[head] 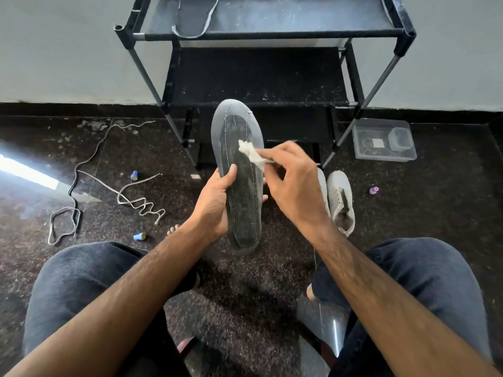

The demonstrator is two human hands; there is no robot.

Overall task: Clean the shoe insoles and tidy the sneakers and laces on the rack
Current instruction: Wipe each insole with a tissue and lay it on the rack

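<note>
Insole [242, 186] first: it is long, flat and dark grey, with a paler rim and lines of stitching. It is up in the air in front of the shoe rack [261, 85], toe end pointing up. It looks thin, light and bendy, so it could flop if held by one tip. The middle of the long edge seems the best place to hold it.

The left hand [215, 202] grips it there, thumb on top and fingers behind. The right hand [294, 183] pinches a small white cloth [251, 155] and presses it on the top half of the insole. The cloth is soft and crumpled. It looks like wiping work, and the dark face may need more rubbing.

Two pale sneakers [340, 202] sit on the floor just beside the right hand. White laces [136, 198] lie loose on the floor to the left, well apart from the rack. Another insole [194, 16] rests on the top shelf. A clear plastic box [383, 140] sits by the rack's right leg.
</note>
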